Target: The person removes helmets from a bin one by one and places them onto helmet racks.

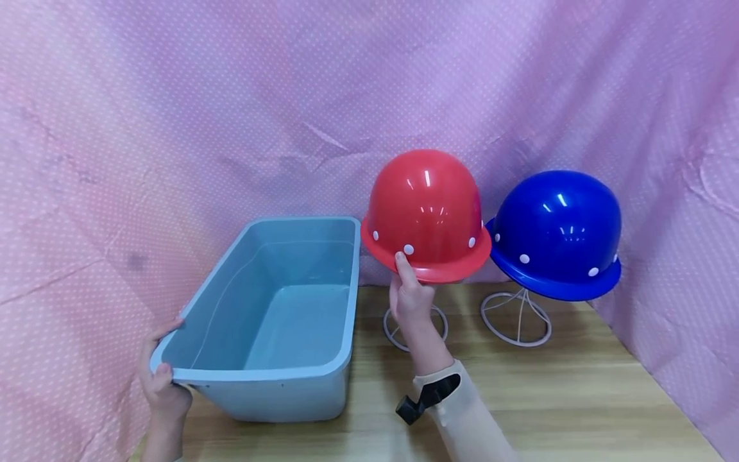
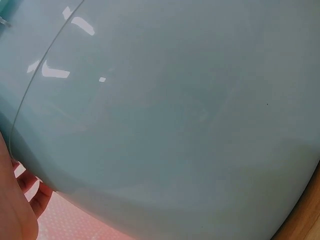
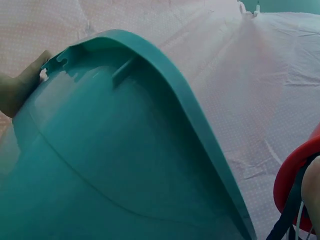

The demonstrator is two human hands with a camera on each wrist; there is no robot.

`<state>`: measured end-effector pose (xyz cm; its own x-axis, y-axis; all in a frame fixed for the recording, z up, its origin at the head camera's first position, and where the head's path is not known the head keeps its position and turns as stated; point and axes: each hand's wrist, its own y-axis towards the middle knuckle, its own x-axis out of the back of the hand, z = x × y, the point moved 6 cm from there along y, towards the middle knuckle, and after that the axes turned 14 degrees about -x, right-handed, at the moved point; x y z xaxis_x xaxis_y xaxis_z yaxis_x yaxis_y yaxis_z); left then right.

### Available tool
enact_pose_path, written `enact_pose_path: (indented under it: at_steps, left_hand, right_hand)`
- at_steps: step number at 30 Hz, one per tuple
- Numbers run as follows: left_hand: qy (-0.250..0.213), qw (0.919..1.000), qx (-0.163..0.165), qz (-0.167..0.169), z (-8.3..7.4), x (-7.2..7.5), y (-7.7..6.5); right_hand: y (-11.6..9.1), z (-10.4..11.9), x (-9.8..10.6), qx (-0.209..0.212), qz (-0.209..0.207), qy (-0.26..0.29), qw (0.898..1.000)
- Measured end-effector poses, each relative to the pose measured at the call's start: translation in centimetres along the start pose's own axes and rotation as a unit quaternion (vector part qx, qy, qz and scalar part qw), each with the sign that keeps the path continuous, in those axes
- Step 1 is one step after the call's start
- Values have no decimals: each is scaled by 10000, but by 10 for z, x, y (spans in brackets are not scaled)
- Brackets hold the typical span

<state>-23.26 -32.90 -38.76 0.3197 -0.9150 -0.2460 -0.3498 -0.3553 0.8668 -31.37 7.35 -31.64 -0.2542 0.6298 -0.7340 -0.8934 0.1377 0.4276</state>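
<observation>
My right hand point(image 1: 412, 298) pinches the front brim of a red hard hat point(image 1: 424, 205), thumb on top of the brim and the other fingers hidden under it. The hat sits upright above a white wire stand point(image 1: 443, 321). At the near left corner of a grey-blue plastic tub point(image 1: 254, 373), my left hand point(image 1: 164, 385) grips the rim, thumb on the near side and fingers around the left edge. In the left wrist view the tub's smooth outer wall point(image 2: 165, 115) fills most of the picture. The right wrist view shows the hat's red brim point(image 3: 287, 180) and a dark strap under it.
To the right, a blue hard hat point(image 1: 560, 231) rests tilted on another white wire stand point(image 1: 516, 343). All stand on a wood-grain table point(image 1: 554, 398). Pink dotted cloth point(image 1: 231, 96) hangs behind and on both sides. A black wrist camera point(image 1: 427, 398) is strapped to my right sleeve.
</observation>
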Motion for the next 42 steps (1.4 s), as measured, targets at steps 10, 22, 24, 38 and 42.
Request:
enact_pose_path:
  at_steps: [10,22,24,38,42]
  left_hand:
    - [233,9995,153,129,-3,-4,-1]
    - [533,9982,243,95,-2,-3,-4]
    - [330,9992,213,28,-1,-3,-3]
    - [-257,9991,93,-326,-1,-4,-1]
    - [-300,9986,100,-430,-2,-1,-1]
  right_hand:
    - [-12,-10,11,19,-119,18,9999]
    - [-16,-13,20,10,-378,-72,9993]
    - [-16,-13,20,18,-379,-85,9992]
    - [-23,-7,21,-659,-1893,-809,9764]
    - [-28,-5,21,-1145,-1744,-398,9772]
